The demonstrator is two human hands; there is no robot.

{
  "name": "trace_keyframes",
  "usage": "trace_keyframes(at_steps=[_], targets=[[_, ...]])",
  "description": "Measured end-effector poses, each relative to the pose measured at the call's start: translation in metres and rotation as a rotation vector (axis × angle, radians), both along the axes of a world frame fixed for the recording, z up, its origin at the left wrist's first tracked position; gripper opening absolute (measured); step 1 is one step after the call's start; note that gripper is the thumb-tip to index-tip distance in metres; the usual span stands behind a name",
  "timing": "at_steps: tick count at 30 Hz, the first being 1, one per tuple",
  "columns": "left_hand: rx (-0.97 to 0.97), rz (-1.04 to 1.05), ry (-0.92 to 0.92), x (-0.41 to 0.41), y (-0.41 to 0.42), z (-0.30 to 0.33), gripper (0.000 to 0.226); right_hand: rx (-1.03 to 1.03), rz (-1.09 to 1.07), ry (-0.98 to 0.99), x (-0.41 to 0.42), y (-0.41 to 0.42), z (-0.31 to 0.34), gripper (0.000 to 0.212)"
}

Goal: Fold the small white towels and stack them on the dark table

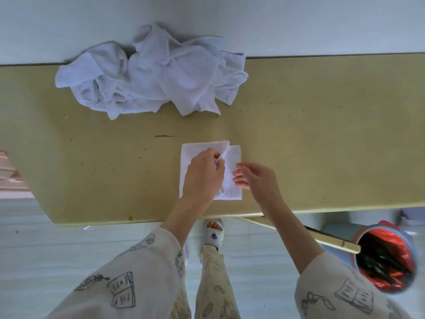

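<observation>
A small white towel point(233, 157) lies folded on the tan table point(322, 134) near its front edge. My left hand point(204, 173) rests on the towel and pinches a raised fold of it between thumb and fingers. My right hand point(254, 177) hovers at the towel's right edge with fingers apart, holding nothing. A heap of unfolded white towels point(151, 74) lies crumpled at the table's far edge, left of centre. No stack of folded towels is in view.
A pale wall point(299, 24) rises right behind the table. A blue bin with a red liner point(388, 256) stands on the floor at the right. My sandalled foot point(213, 233) shows below the table's front edge.
</observation>
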State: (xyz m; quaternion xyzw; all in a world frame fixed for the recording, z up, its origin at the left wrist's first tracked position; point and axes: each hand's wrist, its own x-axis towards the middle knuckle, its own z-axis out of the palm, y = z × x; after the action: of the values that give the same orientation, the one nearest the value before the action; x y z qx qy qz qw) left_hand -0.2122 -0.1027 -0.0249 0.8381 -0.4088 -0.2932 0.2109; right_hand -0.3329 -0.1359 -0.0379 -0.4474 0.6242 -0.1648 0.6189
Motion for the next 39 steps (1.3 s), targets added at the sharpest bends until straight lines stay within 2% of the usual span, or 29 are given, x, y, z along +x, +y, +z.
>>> trace_keyframes(at_steps=[8,11,13,16,19,25,34,39], targets=[[0.054,-0.113,0.073,-0.019,-0.001,-0.011,0.025,-0.004,0.053,0.043,-0.002,0.001,-0.010,0.022],[-0.032,-0.132,0.090,-0.014,0.009,-0.014,0.024,-0.006,0.067,0.062,0.000,-0.002,-0.008,0.024],[-0.156,-0.131,0.017,-0.005,0.020,-0.015,0.024,-0.011,0.079,0.101,0.004,-0.003,-0.005,0.023],[-0.253,-0.210,-0.194,0.011,0.038,-0.021,0.032,-0.053,0.116,0.177,0.009,-0.005,-0.004,0.018],[-0.208,-0.341,-0.319,0.023,0.049,-0.027,0.037,-0.057,0.120,0.213,0.011,-0.006,-0.004,0.015],[-0.122,-0.503,-0.382,0.023,0.052,-0.037,0.042,-0.044,0.146,0.218,0.007,-0.011,-0.004,0.014],[-0.023,-0.577,-0.434,0.019,0.056,-0.044,0.052,-0.008,0.178,0.220,0.007,-0.014,-0.004,0.015],[-0.051,-0.568,-0.413,0.014,0.054,-0.045,0.053,0.047,0.168,0.185,0.003,-0.019,-0.001,0.011]])
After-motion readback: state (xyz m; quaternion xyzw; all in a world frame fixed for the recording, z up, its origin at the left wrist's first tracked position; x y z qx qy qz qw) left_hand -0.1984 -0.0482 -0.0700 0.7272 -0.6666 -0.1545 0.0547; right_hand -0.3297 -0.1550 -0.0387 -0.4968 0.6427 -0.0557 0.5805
